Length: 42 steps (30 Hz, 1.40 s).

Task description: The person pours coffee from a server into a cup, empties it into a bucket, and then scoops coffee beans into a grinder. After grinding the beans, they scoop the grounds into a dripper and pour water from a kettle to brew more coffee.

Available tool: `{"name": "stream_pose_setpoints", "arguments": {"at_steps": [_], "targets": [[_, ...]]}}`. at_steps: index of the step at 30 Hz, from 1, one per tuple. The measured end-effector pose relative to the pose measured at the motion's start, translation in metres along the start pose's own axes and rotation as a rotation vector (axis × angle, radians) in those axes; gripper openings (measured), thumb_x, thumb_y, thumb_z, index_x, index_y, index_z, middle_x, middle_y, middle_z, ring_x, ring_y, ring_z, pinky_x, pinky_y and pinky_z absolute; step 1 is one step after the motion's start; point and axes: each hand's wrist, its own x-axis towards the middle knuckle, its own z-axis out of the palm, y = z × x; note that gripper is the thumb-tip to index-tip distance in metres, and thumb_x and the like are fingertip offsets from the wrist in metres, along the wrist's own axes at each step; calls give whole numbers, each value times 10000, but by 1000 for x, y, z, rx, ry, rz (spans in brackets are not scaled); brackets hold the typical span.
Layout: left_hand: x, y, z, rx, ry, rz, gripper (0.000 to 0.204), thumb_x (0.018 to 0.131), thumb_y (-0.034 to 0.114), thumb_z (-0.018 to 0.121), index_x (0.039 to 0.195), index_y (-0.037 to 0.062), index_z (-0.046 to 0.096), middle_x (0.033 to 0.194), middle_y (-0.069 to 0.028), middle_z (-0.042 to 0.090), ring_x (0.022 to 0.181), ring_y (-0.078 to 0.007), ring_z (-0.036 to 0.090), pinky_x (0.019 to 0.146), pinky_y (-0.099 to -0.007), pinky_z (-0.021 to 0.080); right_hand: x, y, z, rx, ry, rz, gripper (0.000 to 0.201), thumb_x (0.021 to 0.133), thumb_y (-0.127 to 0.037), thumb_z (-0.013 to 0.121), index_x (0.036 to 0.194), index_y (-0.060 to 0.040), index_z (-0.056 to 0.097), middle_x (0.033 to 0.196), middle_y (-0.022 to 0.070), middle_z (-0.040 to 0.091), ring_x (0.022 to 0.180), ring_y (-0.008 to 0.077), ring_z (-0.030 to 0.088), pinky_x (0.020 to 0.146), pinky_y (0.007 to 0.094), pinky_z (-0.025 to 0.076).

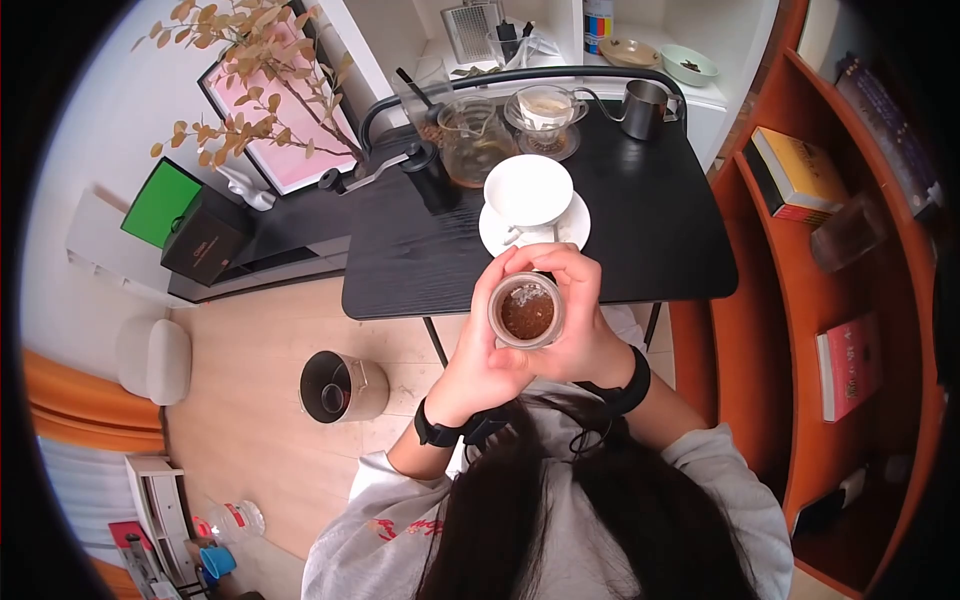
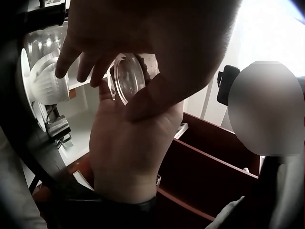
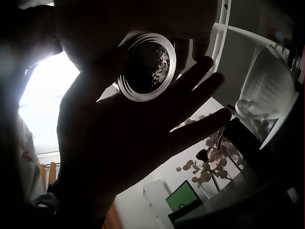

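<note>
Both hands surround a small round clear container [image 1: 494,315] in front of the chest; brown grounds [image 1: 530,316] with pale flecks show inside it. My left hand [image 1: 483,350] curls round one side, with fingers behind the container and the thumb across its near side. On the other side my right hand [image 1: 578,320] holds it too, its fingers bent over the far side. The left wrist view shows the container [image 2: 128,78] between both hands, side-on. In the right wrist view its round rim [image 3: 170,71] faces the camera. Just beyond the hands stands a white cup [image 1: 530,190] on a saucer [image 1: 498,228].
On the black table [image 1: 640,220] stand a hand grinder [image 1: 428,175], a glass server [image 1: 475,140], a glass dripper with a paper filter [image 1: 546,108] and a metal kettle [image 1: 645,110]. A bin [image 1: 365,388] is on the floor; wooden shelves [image 1: 745,330] stand at the right.
</note>
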Motion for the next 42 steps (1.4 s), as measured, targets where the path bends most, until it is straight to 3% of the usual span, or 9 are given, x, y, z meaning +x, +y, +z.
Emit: {"name": "stream_pose_setpoints", "arguments": {"at_steps": [4,8,12,13,14,19,29,38,42], "targets": [[0,-3,3,-77,140,-13,860,688,146,845,1396,14,374,1340,-107,484,1195,-183,512,1008,-339,434,3,-11,-11,-267,-156,3,856,725,-461,812,1295,-10,360,1296,192,435,1177,357,446,1012,455,363],[3,-10,-9,123,123,49,680,678,60,827,1255,37,469,1211,-89,585,1095,-170,584,962,-327,468,5,-19,-16,-332,-214,68,863,754,-529,756,1320,6,386,1334,214,389,1236,377,397,1043,463,323],[13,-24,-25,150,266,47,620,663,-37,790,1203,45,495,1118,-57,606,1051,-135,591,917,-289,483,1,-18,-36,-425,-82,276,464,791,-210,755,1153,-6,549,1129,138,545,1038,253,524,902,354,436],[16,-25,-29,154,296,22,606,660,-51,781,1190,52,506,1109,-50,602,1040,-136,591,914,-288,482,1,-13,-36,-397,14,289,251,809,-41,688,1045,-12,605,920,73,584,832,170,535,756,280,445],[19,-29,-35,163,305,33,603,658,-56,778,1187,52,509,1108,-49,602,1036,-137,590,913,-288,482,-6,-5,-41,-410,21,368,205,833,-14,663,1030,-8,609,805,46,578,708,113,502,654,245,424],[32,-60,-53,128,322,41,601,642,-86,769,1171,55,522,1104,-43,603,1027,-137,587,914,-292,480,-26,14,-49,-477,-6,722,219,842,-137,689,1033,-59,616,599,40,548,522,176,544,529,326,434],[30,-80,-52,54,296,34,647,615,-134,772,1180,56,519,1191,-78,601,1090,-154,573,955,-299,464,-17,27,-29,-579,-31,767,427,827,-209,704,1193,-81,524,605,32,617,549,240,618,547,349,457],[27,-83,-55,83,260,-9,649,627,-126,779,1191,68,522,1209,-67,597,1100,-150,570,963,-298,466,-20,37,-43,51,284,869,230,870,31,541,1094,11,590,631,56,626,576,93,584,526,239,434],[27,-81,-55,104,244,-25,653,619,-128,782,1187,68,525,1205,-58,601,1094,-143,569,962,-294,463,-19,24,-53,148,413,753,152,896,20,544,1029,52,611,746,125,688,684,146,664,632,231,507]]}}
